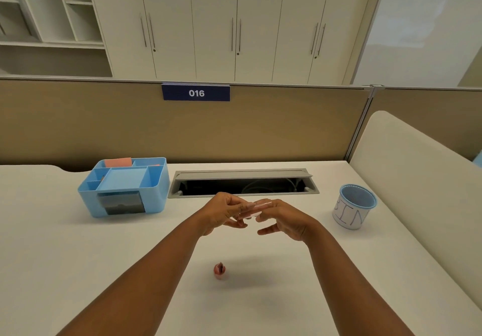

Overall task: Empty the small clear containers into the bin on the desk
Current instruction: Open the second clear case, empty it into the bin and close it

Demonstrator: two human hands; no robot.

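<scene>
Clear container held between both hands.

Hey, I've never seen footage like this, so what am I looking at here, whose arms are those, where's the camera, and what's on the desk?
There is no machine here. One camera sits on a person's head and looks forward and down, so the two bare arms reaching in from the bottom are that person's own.

The left hand and right hand meet above the middle of the desk and hold a small clear container between the fingertips. It is too blurred to tell whether it is open or what is inside.

On the desk, a small pinkish object lies nearer the person; it is too blurry to name. To the left is a blue desk organiser. To the right stands a round cup labelled BIN. Behind the hands is an open cable hatch.
</scene>
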